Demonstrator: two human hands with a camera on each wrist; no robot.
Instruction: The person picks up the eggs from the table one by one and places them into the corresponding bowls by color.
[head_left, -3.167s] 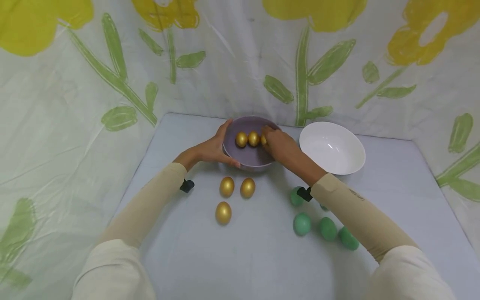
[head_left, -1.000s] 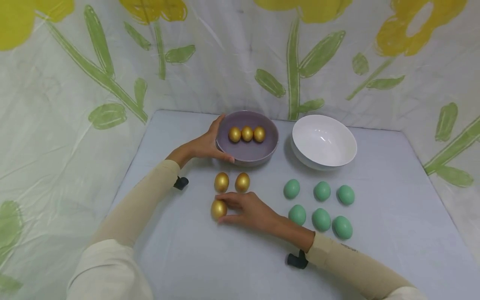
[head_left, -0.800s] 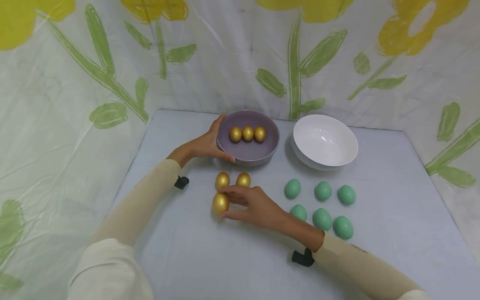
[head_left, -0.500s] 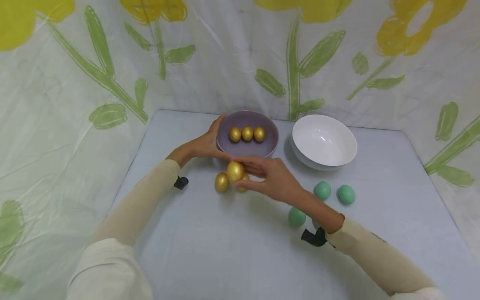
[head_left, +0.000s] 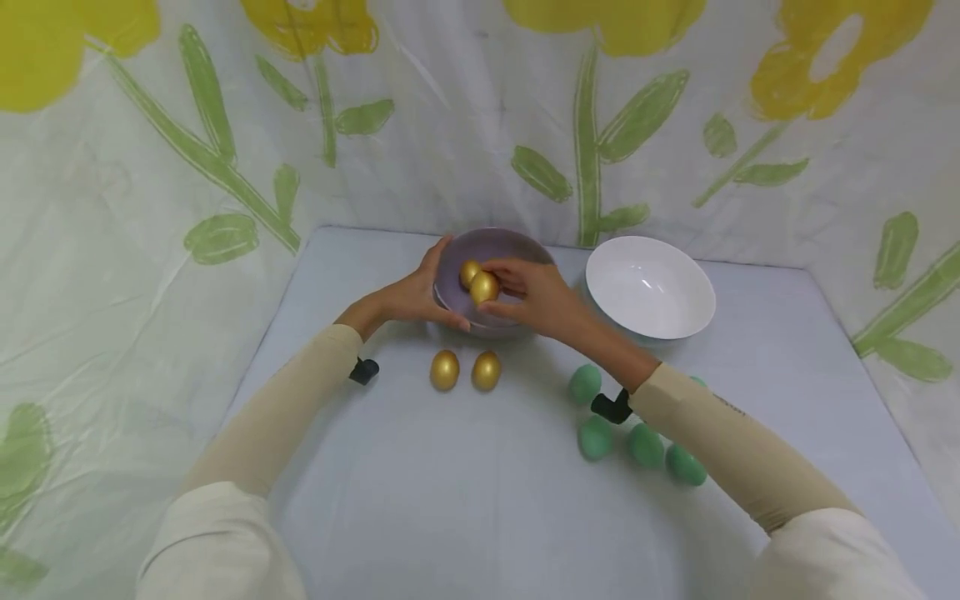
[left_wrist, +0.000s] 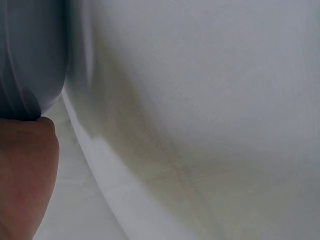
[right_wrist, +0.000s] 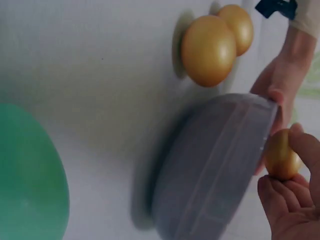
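Observation:
A purple bowl (head_left: 498,242) stands near the back of the table, and my left hand (head_left: 414,293) holds its left side with thumb in front and fingers behind. My right hand (head_left: 543,298) pinches a gold egg (head_left: 484,289) over this bowl; the right wrist view shows that egg (right_wrist: 282,155) held between thumb and fingertips at rim height. Inside the bowl one gold egg (head_left: 469,272) shows, while the right hand hides the others. Two more gold eggs, a left one (head_left: 445,370) and a right one (head_left: 486,371), lie on the table before the bowl.
To the right of the purple bowl stands a white bowl (head_left: 649,287). Several green eggs (head_left: 596,438) lie on the table under the right forearm, which partly covers them. A white cloth (head_left: 450,167) painted with flowers hangs behind the table.
My right hand has lifted a gold egg off the table and carried it up and back over the purple bowl. The left hand has stayed at the bowl's side.

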